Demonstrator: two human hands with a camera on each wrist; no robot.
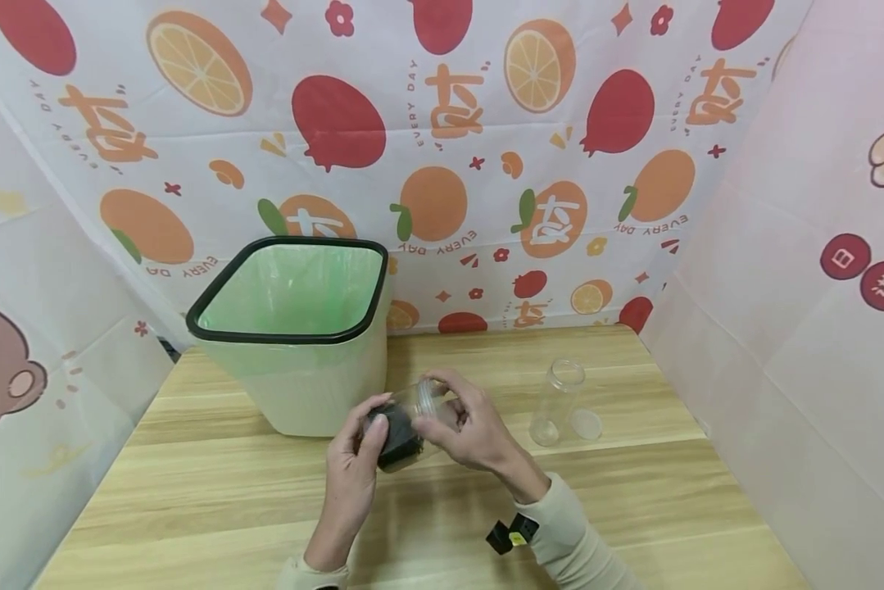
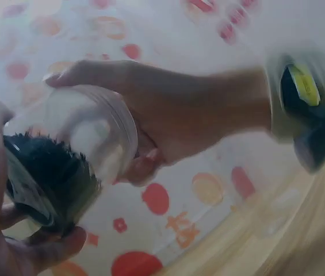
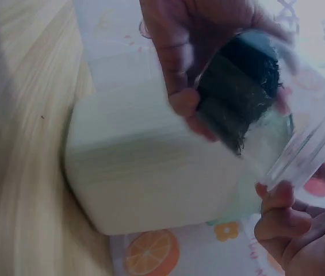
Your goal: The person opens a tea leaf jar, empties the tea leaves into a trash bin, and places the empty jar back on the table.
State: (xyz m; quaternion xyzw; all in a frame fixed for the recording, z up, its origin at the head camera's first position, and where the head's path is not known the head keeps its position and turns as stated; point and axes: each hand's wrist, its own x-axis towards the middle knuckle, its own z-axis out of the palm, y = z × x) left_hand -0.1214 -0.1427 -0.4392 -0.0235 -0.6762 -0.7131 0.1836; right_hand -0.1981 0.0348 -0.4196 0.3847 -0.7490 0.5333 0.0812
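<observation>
My left hand (image 1: pixel 353 459) grips the bottom part of a clear jar (image 2: pixel 102 123), held tilted above the table in front of the bin. Dark, ragged-edged pieces (image 3: pixel 240 86) fill the jar's lower end; what they are I cannot tell. My right hand (image 1: pixel 474 422) holds the jar's other end with fingers and thumb around its clear, ridged lid (image 3: pixel 309 146). Whether that lid is loose from the jar is unclear, as motion blurs it in the head view. To the right of my right hand stands an upright, uncapped clear jar (image 1: pixel 557 406), with a round translucent lid (image 1: pixel 586 424) lying beside it.
A pale bin (image 1: pixel 316 393) with a black rim and a green liner stands at the left back of the wooden table (image 1: pixel 213 500). Fruit-printed cloth (image 1: pixel 427 123) hangs behind the table, and more printed cloth (image 1: pixel 781 344) covers the sides.
</observation>
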